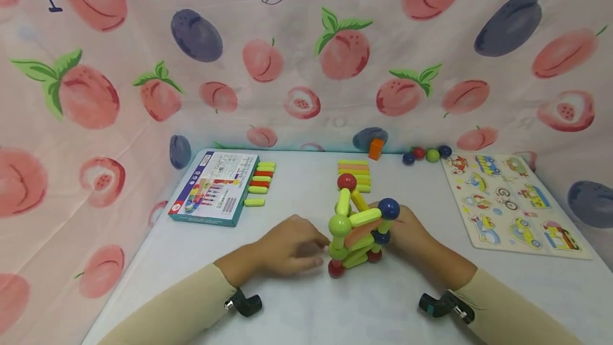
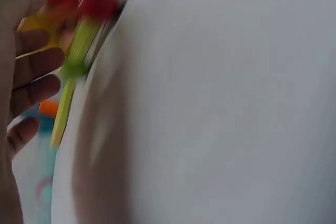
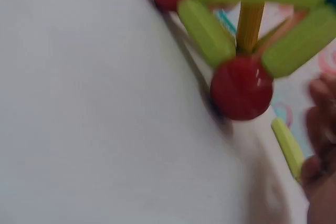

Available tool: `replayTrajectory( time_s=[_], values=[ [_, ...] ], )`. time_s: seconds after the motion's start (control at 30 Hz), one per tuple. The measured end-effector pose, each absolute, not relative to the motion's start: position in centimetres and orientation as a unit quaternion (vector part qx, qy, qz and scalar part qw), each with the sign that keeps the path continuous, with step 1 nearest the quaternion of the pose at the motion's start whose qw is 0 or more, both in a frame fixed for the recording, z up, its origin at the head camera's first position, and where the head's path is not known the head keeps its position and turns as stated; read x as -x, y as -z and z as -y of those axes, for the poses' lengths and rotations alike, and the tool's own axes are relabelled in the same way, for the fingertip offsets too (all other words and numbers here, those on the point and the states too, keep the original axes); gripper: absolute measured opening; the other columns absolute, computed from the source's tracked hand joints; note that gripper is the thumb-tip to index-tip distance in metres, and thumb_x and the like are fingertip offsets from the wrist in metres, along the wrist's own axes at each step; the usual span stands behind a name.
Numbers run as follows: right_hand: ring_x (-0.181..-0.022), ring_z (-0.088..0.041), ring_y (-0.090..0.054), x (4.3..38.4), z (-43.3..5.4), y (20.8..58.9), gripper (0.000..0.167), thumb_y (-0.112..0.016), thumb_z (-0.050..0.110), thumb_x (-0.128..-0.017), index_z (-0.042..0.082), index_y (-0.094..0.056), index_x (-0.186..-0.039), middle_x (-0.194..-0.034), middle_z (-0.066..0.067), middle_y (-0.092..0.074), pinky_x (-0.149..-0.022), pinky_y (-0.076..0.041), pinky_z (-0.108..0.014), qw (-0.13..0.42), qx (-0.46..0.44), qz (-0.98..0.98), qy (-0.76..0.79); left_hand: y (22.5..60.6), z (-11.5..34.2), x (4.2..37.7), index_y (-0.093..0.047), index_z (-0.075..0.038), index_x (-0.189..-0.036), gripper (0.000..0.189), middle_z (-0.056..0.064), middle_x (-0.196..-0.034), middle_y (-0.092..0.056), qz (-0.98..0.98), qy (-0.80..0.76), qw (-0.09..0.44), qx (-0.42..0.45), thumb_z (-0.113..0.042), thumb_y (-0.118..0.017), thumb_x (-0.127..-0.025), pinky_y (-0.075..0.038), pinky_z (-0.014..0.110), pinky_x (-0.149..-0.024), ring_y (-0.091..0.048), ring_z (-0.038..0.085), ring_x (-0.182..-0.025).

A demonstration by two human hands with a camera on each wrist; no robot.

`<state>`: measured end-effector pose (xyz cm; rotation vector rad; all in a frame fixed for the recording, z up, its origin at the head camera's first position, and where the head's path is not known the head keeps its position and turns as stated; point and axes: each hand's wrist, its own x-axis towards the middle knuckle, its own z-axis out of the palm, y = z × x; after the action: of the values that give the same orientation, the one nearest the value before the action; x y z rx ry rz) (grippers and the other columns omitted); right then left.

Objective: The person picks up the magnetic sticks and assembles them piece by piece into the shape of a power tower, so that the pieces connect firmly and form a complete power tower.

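Observation:
A magnetic stick-and-ball structure (image 1: 354, 233) stands on the white table, built of light green, yellow and orange sticks with red, green and blue balls. My left hand (image 1: 292, 246) is at its left side, fingers apart and loosely bent, with no piece visible between them. In the left wrist view the left fingers (image 2: 39, 69) are beside blurred sticks. My right hand (image 1: 407, 228) is behind the right side, its fingertips hidden there in the head view. The right wrist view shows its loosely bent fingers (image 3: 320, 114) apart from the nearest red ball (image 3: 241, 87).
Behind the structure lies a row of sticks (image 1: 361, 172), with an orange block (image 1: 375, 149) and several loose balls (image 1: 432, 155) farther back. A picture board (image 1: 514, 204) lies at right. At left are a toy box (image 1: 215, 188) and more sticks (image 1: 258, 190).

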<state>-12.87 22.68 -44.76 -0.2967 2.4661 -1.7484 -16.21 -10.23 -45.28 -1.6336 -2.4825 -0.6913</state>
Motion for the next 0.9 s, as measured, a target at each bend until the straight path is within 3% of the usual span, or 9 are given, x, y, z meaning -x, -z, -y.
replayTrajectory(
  time_s=[0.13,0.27,0.37,0.5,0.67,0.8,0.9],
  values=[
    [-0.096,-0.017,-0.064,10.1,-23.8,42.7,0.033,-0.046,0.018,-0.116,-0.004,-0.069,-0.126,-0.109,-0.002,-0.073,-0.086,-0.055,-0.025,-0.054,0.102,-0.763,0.636,43.6,15.0,19.5,-0.075,-0.018,-0.125,0.027,-0.004,-0.120,-0.072,0.894,0.114,0.075,0.427,-0.025,-0.073,-0.099,-0.050,0.040,-0.102,-0.064,0.017,-0.116],
    [-0.095,-0.019,-0.061,8.9,-24.0,40.4,0.036,-0.036,0.007,-0.116,-0.012,-0.063,-0.132,-0.111,-0.008,-0.071,-0.086,-0.052,-0.025,-0.136,0.180,-0.718,0.659,42.3,18.5,21.0,-0.076,-0.016,-0.125,0.026,0.005,-0.118,-0.070,0.943,0.012,0.067,0.326,-0.018,-0.074,-0.099,-0.049,0.047,-0.099,-0.062,0.028,-0.113],
    [-0.102,-0.017,-0.064,8.6,-23.9,39.3,0.032,-0.039,-0.002,-0.113,-0.014,-0.062,-0.132,-0.117,-0.008,-0.071,-0.091,-0.052,-0.021,-0.157,0.211,-0.701,0.663,42.5,19.6,21.3,-0.075,-0.016,-0.122,0.022,0.005,-0.114,-0.071,0.942,-0.007,0.058,0.331,-0.016,-0.074,-0.100,-0.049,0.046,-0.094,-0.062,0.029,-0.108],
    [-0.106,-0.016,-0.063,8.4,-23.3,38.6,0.029,-0.053,-0.011,-0.105,-0.007,-0.066,-0.130,-0.120,-0.003,-0.071,-0.093,-0.053,-0.019,-0.163,0.216,-0.735,0.622,43.3,19.7,21.4,-0.070,-0.017,-0.116,0.016,0.004,-0.116,-0.073,0.937,-0.002,0.059,0.344,-0.014,-0.074,-0.101,-0.048,0.045,-0.096,-0.062,0.029,-0.113],
    [-0.101,-0.019,-0.055,8.2,-22.6,38.4,0.035,-0.064,-0.013,-0.097,0.000,-0.069,-0.129,-0.117,-0.003,-0.069,-0.088,-0.051,-0.020,-0.166,0.218,-0.767,0.581,40.8,17.0,21.8,-0.072,-0.019,-0.122,0.021,0.000,-0.122,-0.074,0.938,0.113,0.030,0.326,-0.020,-0.077,-0.101,-0.046,0.048,-0.107,-0.062,0.026,-0.122],
    [-0.099,-0.019,-0.056,8.0,-22.4,38.4,0.038,-0.065,-0.015,-0.096,-0.003,-0.066,-0.132,-0.119,-0.002,-0.069,-0.090,-0.051,-0.020,-0.167,0.214,-0.763,0.587,34.0,11.9,21.4,-0.074,-0.018,-0.126,0.023,-0.003,-0.124,-0.073,0.872,0.318,0.012,0.371,-0.022,-0.073,-0.103,-0.048,0.050,-0.110,-0.063,0.019,-0.125],
    [-0.099,-0.019,-0.057,7.9,-22.4,38.5,0.038,-0.063,-0.016,-0.097,-0.006,-0.063,-0.133,-0.120,-0.002,-0.068,-0.091,-0.051,-0.019,-0.164,0.213,-0.754,0.600,29.1,7.7,20.7,-0.075,-0.018,-0.128,0.025,-0.006,-0.125,-0.073,0.817,0.378,-0.026,0.434,-0.024,-0.073,-0.104,-0.048,0.047,-0.110,-0.061,0.015,-0.127]
  ],
)
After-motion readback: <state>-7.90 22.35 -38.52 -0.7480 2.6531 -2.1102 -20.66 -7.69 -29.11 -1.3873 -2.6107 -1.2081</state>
